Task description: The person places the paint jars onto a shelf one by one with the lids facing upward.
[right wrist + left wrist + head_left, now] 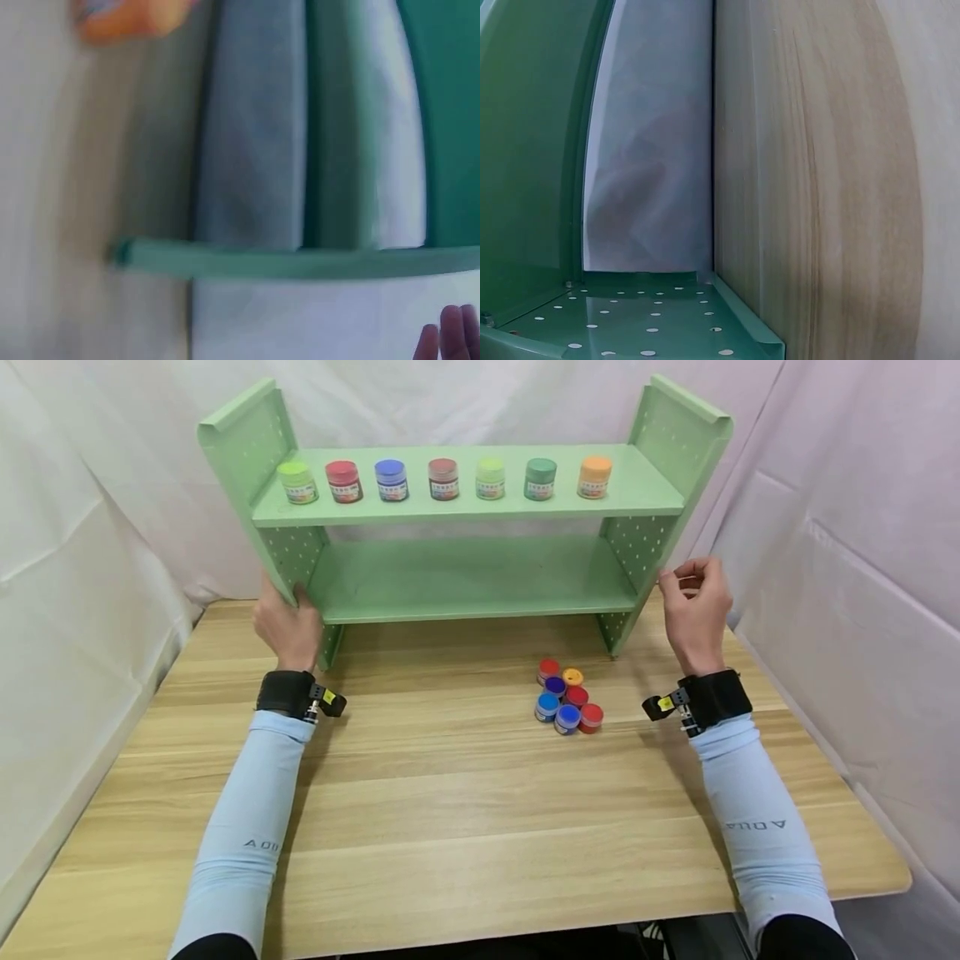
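Note:
A two-tier green metal shelf rack (465,614) with dotted side panels stands at the back of the table. My left hand (288,625) grips its left side panel low down, thumb on the inner face and fingers hidden behind. Beside the right side panel is my right hand (697,610), fingers loosely bent, holding nothing. The right wrist view shows its fingertips (452,330) apart from the panel edge. Along the upper shelf runs a row of small paint jars, from a lime green jar (297,482) at left to an orange jar (595,477) at right. The lower shelf is bare.
In front of the rack's right half, a cluster of paint jars with red, blue and yellow lids stands on the wooden table (450,793), among them a light blue-lidded jar (547,707). White cloth (847,568) hangs behind and on both sides.

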Available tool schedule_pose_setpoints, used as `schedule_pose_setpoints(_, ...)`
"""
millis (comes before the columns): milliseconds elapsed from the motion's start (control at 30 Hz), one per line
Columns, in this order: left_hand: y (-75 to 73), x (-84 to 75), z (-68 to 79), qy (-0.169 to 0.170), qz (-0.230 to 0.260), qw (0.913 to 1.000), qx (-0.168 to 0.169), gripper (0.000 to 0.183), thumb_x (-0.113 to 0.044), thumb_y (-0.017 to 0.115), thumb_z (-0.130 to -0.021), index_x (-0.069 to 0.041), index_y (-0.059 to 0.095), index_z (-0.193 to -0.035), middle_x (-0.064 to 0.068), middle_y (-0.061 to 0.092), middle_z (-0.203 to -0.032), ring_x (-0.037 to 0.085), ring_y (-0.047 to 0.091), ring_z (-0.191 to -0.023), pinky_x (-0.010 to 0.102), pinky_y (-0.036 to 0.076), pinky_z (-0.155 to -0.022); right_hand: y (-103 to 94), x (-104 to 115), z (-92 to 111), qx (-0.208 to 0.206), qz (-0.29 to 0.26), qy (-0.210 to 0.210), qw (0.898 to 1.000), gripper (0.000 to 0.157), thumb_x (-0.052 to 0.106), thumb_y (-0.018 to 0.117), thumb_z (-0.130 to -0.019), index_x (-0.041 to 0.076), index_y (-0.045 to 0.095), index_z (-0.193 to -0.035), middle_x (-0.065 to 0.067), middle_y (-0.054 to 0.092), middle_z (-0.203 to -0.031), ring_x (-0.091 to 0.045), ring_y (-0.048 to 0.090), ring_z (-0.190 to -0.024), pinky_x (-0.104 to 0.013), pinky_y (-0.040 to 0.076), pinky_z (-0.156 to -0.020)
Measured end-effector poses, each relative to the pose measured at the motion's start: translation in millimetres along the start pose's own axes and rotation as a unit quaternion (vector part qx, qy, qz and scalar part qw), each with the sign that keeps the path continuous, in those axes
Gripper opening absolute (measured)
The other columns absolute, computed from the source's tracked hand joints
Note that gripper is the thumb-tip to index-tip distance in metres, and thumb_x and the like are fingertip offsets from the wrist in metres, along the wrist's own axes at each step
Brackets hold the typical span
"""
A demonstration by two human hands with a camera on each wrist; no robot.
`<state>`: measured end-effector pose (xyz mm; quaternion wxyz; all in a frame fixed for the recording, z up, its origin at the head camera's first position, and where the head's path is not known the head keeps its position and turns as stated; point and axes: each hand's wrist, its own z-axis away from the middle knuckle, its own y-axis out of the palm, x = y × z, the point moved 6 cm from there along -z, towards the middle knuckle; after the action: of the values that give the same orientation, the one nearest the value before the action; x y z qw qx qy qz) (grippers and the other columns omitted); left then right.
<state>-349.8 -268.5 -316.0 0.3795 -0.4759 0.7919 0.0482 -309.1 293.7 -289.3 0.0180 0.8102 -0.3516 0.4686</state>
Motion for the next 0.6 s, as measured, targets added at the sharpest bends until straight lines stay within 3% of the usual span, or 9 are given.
schedule_pose_setpoints(67, -0.9, -0.5, -0.5, 0.001, 0.0, 1.0, -0.005, 0.035, -0.003, 0.055, -0.09, -0.012, 0.06, -0.124, -0.001, 0.063, -0.118, 0.008, 0.058, -0.106, 0.026, 0.04, -0.093, -4.0, 18, 2, -0.001, -0.028, -0.021, 0.999, 0.018, 0.02, 0.057, -0.092, 0.003, 0.055, -0.096, 0.002, 0.054, -0.091, -0.008, 0.054, -0.079, -0.021, 0.043, -0.072)
schedule_pose_setpoints(133, -1.5, -1.3, -0.7, 0.006, -0.001, 0.9999, -0.008, 0.034, -0.003, 0.055, -0.09, -0.011, 0.061, -0.123, 0.001, 0.064, -0.117, 0.009, 0.059, -0.105, 0.026, 0.041, -0.093, -3.8, 34, 5, 0.025, -0.057, -0.037, 0.997, 0.013, 0.014, 0.057, -0.092, 0.001, 0.057, -0.094, 0.001, 0.055, -0.088, -0.011, 0.055, -0.074, -0.022, 0.044, -0.068)
schedule_pose_setpoints(267, -2.2, -0.2, -0.1, 0.009, -0.005, 0.9998, -0.016, 0.032, -0.005, 0.056, -0.09, -0.01, 0.062, -0.121, 0.003, 0.066, -0.114, 0.011, 0.06, -0.104, 0.027, 0.041, -0.092, 13.2, 37, 8, 0.158, -0.083, -0.079, 0.981, 0.01, 0.004, 0.057, -0.091, -0.004, 0.058, -0.096, -0.01, 0.058, -0.087, -0.02, 0.055, -0.067, -0.024, 0.048, -0.056)
schedule_pose_setpoints(433, -1.3, 2.5, 0.7, 0.014, -0.009, 0.9996, -0.024, 0.033, -0.006, 0.057, -0.089, -0.012, 0.062, -0.121, 0.003, 0.066, -0.113, 0.012, 0.06, -0.104, 0.029, 0.042, -0.092, 44.9, 29, 28, 0.346, -0.014, -0.117, 0.931, 0.006, 0.006, 0.059, -0.091, 0.004, 0.061, -0.096, -0.008, 0.06, -0.085, -0.018, 0.057, -0.066, -0.025, 0.05, -0.05)
schedule_pose_setpoints(600, 0.1, 2.3, 1.6, 0.014, -0.004, 0.9995, -0.027, 0.035, -0.006, 0.057, -0.089, -0.013, 0.062, -0.122, 0.002, 0.066, -0.114, 0.011, 0.06, -0.105, 0.028, 0.041, -0.092, 75.8, 11, 46, 0.453, 0.053, -0.148, 0.877, 0.012, 0.006, 0.062, -0.086, 0.01, 0.064, -0.097, -0.002, 0.063, -0.091, -0.016, 0.057, -0.08, -0.032, 0.049, -0.068)
